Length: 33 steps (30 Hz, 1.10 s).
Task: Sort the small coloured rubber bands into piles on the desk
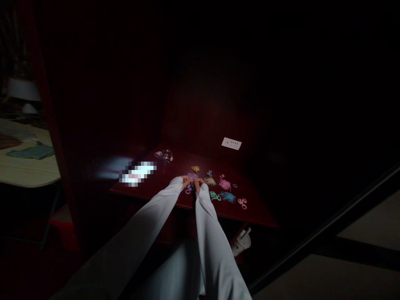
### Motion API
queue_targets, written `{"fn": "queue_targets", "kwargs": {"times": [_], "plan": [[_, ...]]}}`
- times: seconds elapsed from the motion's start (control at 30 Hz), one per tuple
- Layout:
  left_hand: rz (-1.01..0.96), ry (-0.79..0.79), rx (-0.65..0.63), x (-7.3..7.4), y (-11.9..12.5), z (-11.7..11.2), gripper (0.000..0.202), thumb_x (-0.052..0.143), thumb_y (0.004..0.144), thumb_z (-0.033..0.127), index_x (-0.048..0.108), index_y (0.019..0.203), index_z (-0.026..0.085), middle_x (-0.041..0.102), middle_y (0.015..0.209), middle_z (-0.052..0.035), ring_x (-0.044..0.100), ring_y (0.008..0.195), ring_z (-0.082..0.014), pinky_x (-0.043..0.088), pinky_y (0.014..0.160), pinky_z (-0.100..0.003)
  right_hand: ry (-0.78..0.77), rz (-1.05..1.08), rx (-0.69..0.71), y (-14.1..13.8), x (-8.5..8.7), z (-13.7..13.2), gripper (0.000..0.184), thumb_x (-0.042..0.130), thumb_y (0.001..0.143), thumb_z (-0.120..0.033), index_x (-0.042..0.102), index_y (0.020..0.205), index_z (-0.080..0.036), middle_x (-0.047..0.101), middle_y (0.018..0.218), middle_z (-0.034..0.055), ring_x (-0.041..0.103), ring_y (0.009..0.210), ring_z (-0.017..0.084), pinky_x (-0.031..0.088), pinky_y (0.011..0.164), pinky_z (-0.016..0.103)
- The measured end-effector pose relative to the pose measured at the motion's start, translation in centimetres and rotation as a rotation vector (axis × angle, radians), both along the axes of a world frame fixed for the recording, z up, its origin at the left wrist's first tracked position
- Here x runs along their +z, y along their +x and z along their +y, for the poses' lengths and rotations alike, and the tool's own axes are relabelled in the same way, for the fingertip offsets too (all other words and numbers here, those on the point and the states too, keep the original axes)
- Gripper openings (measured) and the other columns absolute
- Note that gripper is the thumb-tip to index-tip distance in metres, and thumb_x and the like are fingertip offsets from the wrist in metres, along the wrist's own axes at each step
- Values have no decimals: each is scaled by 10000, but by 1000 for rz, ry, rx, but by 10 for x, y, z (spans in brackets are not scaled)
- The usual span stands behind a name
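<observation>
Both my arms, in pale long sleeves, reach out to a dark red desk [150, 187]. My left hand [185, 181] and my right hand [197, 183] meet close together, fingers pinched over a small purple pile of rubber bands [192, 176]. The hands are small and dim, so exactly what each pinches is unclear. More little piles and loose loops lie to the right: yellow [195, 168], cream [210, 181], pink [224, 184], green [215, 196], blue [228, 197] and pink rings [243, 203].
A clear small container [167, 156] stands at the desk's back. A lit blurred patch [137, 173] lies on the desk's left. A white wall socket [231, 143] sits on the dark back panel. A pale table [26, 162] stands far left; a white object [241, 243] hangs under the desk.
</observation>
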<state>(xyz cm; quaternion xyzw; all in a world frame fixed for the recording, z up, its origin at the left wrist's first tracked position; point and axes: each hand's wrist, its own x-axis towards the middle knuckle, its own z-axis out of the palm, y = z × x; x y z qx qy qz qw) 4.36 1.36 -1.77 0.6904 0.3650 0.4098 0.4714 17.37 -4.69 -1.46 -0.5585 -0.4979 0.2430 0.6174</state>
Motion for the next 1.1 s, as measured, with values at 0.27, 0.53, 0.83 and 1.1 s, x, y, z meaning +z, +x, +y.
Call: {"fn": "queue_targets", "kwargs": {"times": [0.27,0.53,0.83,1.1], "plan": [[34,11,0,0,1,-1,325,604,876,308,479,598,196,435,474,55,375,480,-101,254,532,-253,9,-17,16,3,-4,3,353,659,756,-553,531,661,-238,513,559,-43,444,561,129,399,553,263],[33,-14,3,3,0,-2,328,627,858,281,461,587,201,436,473,54,391,482,-106,263,534,-252,9,-39,16,5,-7,5,375,667,760,-558,497,636,-248,504,559,-37,444,581,141,407,567,267],[18,3,20,4,0,-4,370,670,832,364,461,573,202,431,462,50,376,485,-104,258,528,-255,-7,-33,-9,3,-7,6,306,630,762,-512,522,657,-246,483,549,-49,439,553,138,395,556,267],[48,-13,-2,7,-1,-6,320,593,851,333,472,586,199,418,470,50,372,497,-110,258,535,-243,-8,-22,-25,-1,-3,4,353,636,744,-561,513,644,-245,491,532,-56,443,545,130,399,555,264]]}}
